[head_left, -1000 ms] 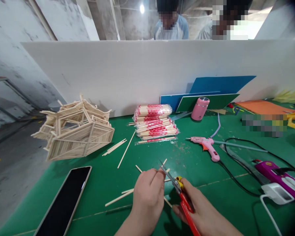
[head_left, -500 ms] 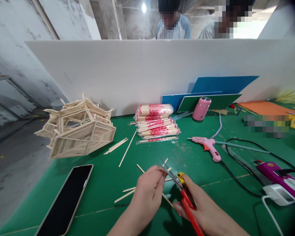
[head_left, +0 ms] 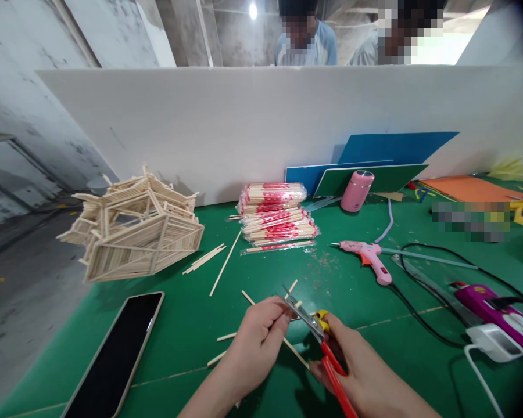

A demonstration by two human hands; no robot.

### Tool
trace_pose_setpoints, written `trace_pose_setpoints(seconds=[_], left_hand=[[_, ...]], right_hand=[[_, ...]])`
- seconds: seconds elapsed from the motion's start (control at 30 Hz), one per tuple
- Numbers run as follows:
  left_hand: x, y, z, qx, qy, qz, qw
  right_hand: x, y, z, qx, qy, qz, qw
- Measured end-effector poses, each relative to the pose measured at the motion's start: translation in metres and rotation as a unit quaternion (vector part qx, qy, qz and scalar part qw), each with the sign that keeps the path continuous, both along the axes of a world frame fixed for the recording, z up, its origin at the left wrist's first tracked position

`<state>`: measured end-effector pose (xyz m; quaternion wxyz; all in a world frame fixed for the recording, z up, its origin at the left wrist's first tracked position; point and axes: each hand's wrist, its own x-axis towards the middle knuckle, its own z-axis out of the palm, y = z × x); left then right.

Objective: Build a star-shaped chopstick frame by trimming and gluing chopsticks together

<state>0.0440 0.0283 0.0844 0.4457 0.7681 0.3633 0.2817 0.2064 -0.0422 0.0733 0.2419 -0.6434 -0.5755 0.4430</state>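
Left hand (head_left: 258,337) has swung its wrist toward 9 o'clock; grip pinched, contents hidden. Right hand (head_left: 353,355) grips red-handled metal shears (head_left: 335,378). Green tabletop (head_left: 344,299): bare at 2, edge at 9.

White panel (head_left: 192,122) stands along the back of the green table (head_left: 192,313); left of the panel I've got grey, dark-stained floor (head_left: 9,325) and a blotchy whitish wall (head_left: 35,46) with a slanting strip (head_left: 76,32) down it. Over the panel's top edge, near its middle: mottled grey back wall (head_left: 239,40), one lit lamp (head_left: 253,11). Above the panel's right half: blown-out bright patch (head_left: 447,49), can't tell if window or doorway, pale slanting surface (head_left: 488,38) beside it.
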Motion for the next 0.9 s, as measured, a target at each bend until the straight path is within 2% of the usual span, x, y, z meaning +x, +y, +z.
trace_pose_setpoints(seconds=[0.1,0.23,0.3,0.53,0.7,0.9], left_hand=[[0.002,-0.002,-0.001,0.009,0.014,0.003,1.0],[0.008,-0.008,-0.004,0.051,0.049,-0.046,0.996],[0.008,-0.009,-0.006,0.07,0.068,-0.044,0.994],[-0.013,-0.001,-0.01,0.191,0.204,0.038,0.959],[-0.018,0.003,-0.02,0.218,0.188,0.084,0.954],[-0.01,0.002,-0.025,0.201,0.162,0.093,0.962]], right_hand=[[0.0,0.001,-0.004,0.01,0.013,-0.004,1.0],[-0.004,0.006,-0.006,0.018,0.091,0.001,0.996],[-0.003,0.008,-0.007,0.016,0.094,-0.001,0.995],[0.025,0.008,-0.024,0.036,-0.067,-0.059,0.995],[0.053,0.011,-0.035,0.057,-0.251,-0.107,0.96],[0.052,0.027,-0.039,0.101,-0.287,-0.118,0.945]])
